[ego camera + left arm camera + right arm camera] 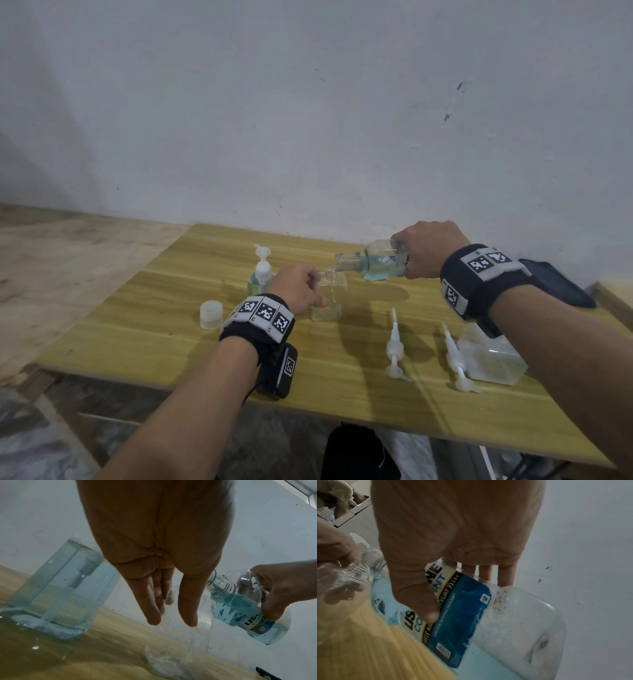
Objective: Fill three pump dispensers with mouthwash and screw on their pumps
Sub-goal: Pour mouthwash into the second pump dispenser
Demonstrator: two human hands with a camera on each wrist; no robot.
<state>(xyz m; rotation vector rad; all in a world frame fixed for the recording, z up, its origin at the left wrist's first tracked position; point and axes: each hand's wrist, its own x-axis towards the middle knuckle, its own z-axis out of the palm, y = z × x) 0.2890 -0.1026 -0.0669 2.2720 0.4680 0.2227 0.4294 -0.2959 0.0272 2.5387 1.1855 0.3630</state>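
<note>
My left hand [317, 291] grips a clear square dispenser [329, 301] that stands open-topped on the table, thumb on one side and fingers [154, 609] on the other. My right hand [407, 260] holds the mouthwash bottle [380, 263] tilted almost level, its open neck [346, 262] at the dispenser's mouth. Blue liquid lies along the bottle's lower side [388, 601]. I cannot make out a stream. A filled dispenser [262, 274] with its pump on stands to the left, behind my left hand. Two loose pumps [395, 346] [457, 359] lie at the front right.
Another clear dispenser [493, 359] sits at the right, partly under my right forearm. A white cap [211, 314] stands at the left. The yellow wooden table [154, 335] ends against a white wall behind and at an edge close to me.
</note>
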